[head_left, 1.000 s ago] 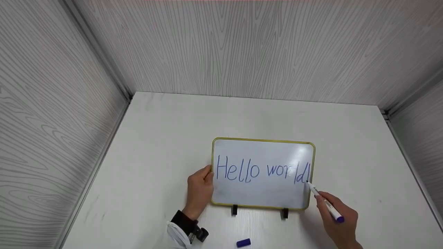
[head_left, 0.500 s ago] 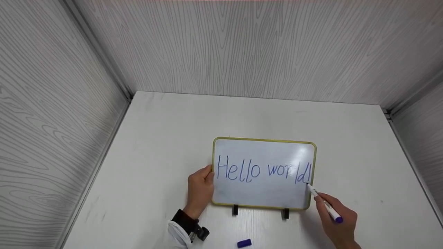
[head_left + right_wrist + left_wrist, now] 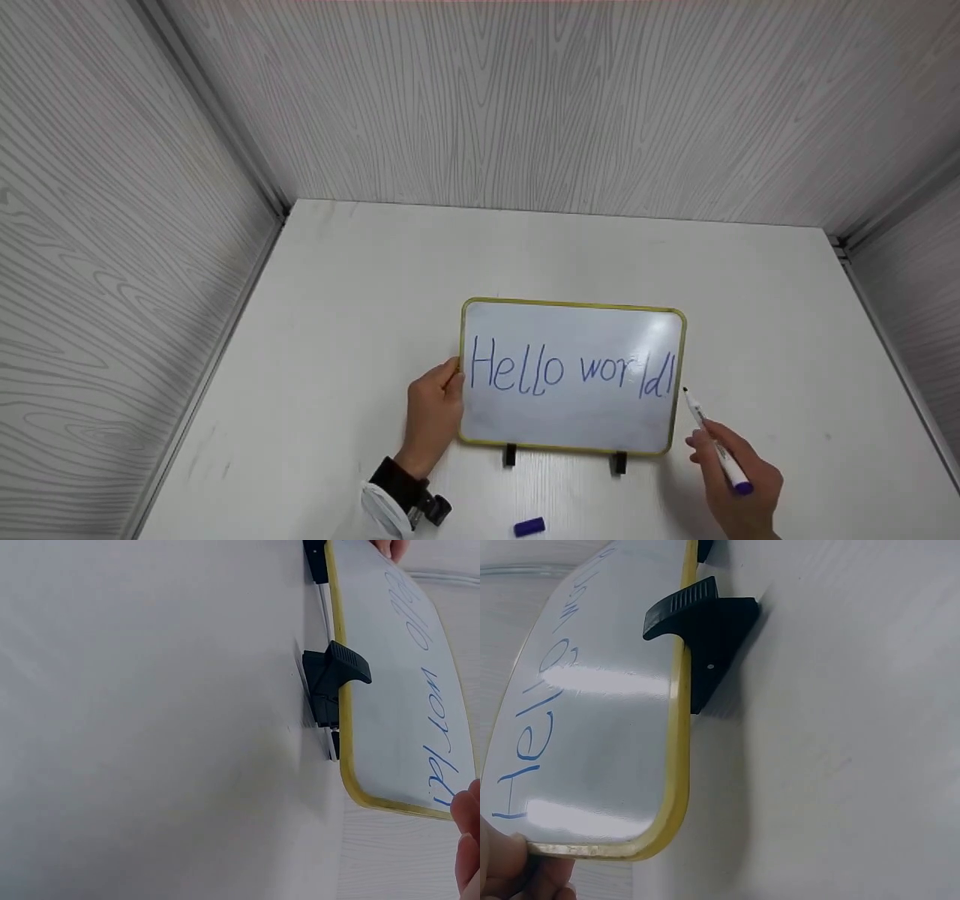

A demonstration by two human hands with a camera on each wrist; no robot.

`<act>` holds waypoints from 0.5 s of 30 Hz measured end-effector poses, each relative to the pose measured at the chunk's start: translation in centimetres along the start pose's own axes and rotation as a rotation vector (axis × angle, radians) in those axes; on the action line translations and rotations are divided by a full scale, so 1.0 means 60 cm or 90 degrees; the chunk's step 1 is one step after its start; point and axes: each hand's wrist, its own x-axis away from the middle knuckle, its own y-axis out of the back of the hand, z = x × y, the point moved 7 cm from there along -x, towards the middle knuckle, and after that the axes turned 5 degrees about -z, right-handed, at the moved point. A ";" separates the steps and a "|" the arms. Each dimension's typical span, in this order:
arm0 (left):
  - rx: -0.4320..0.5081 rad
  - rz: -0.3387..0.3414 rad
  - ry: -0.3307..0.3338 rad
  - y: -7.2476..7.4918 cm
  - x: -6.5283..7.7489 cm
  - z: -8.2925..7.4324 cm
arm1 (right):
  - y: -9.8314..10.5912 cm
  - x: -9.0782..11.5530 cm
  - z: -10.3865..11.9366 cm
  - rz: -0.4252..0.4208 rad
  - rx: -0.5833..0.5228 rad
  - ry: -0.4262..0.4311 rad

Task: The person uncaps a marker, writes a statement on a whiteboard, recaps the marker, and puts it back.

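Note:
A small whiteboard [image 3: 562,420] with a yellow frame stands tilted on two black feet, with "Hello world!" written across it in blue. My left hand [image 3: 433,416] pinches its left edge between thumb and fingers; in the left wrist view the thumb [image 3: 506,851] lies at the frame's corner side. My right hand [image 3: 742,476] grips a white marker [image 3: 727,461] with a purple end, its uncapped dark tip just right of the board's right edge. In the right wrist view, fingers [image 3: 469,814] overlap the board's edge near the exclamation mark, and the marker is hidden.
A purple marker cap [image 3: 529,527] lies on the white table [image 3: 360,300] in front of the board. Black clip feet [image 3: 330,682] hold the board's lower edge. Wood-grain panels [image 3: 480,105] rise behind and at both sides.
My right hand has drawn the marker off the board, its tip moving right and slightly up past the frame. A dot now shows under the last stroke. My left hand stays at the left edge.

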 end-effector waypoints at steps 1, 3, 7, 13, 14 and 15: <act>-0.012 0.000 -0.003 0.001 0.000 -0.001 | 0.000 -0.003 0.004 0.002 -0.010 -0.006; -0.041 -0.003 -0.009 0.004 0.000 -0.005 | -0.002 -0.007 0.011 0.016 -0.035 -0.025; -0.124 -0.033 -0.013 0.013 0.005 -0.018 | -0.009 -0.006 0.015 0.086 -0.038 -0.109; -0.234 -0.088 -0.124 0.016 0.030 -0.079 | -0.018 0.022 -0.010 0.170 -0.031 -0.220; -0.240 -0.084 -0.148 0.014 0.037 -0.091 | -0.021 0.026 -0.013 0.176 -0.025 -0.213; -0.243 -0.076 -0.167 0.010 0.045 -0.100 | -0.024 0.025 -0.009 0.177 -0.031 -0.189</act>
